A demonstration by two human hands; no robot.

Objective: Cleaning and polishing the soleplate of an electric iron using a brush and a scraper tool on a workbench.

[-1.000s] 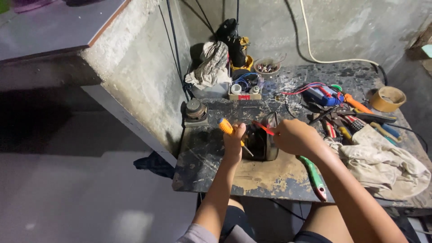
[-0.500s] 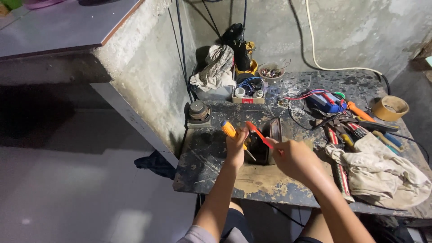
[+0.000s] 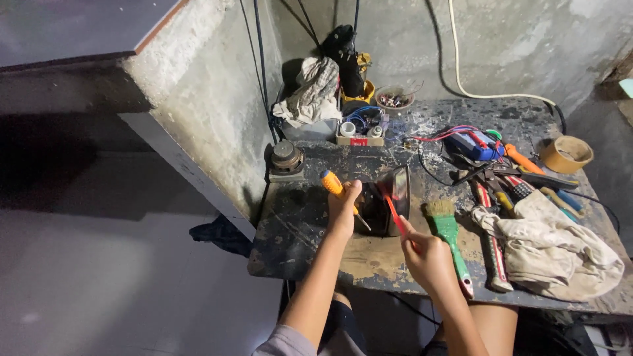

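My left hand [image 3: 343,209] grips an orange-handled screwdriver [image 3: 333,185], its shaft slanting down toward a small black device [image 3: 389,201] standing on the worn table [image 3: 310,244]. My right hand [image 3: 427,254] holds a thin red tool [image 3: 393,215] whose tip points up against the device's front. A green-handled paintbrush [image 3: 450,237] lies flat on the table just right of my right hand, bristles toward the wall.
Several pliers and screwdrivers [image 3: 511,181] lie at the right beside a crumpled beige cloth [image 3: 557,247] and a roll of tape [image 3: 565,154]. A round metal part [image 3: 287,157], a box of small parts [image 3: 359,126], a rag [image 3: 313,92] and a bowl [image 3: 393,99] stand near the wall.
My right hand has pulled back toward me and lower, now holding the red tool at the device. The paintbrush, hidden under that hand before, is in plain sight. My left hand stays put.
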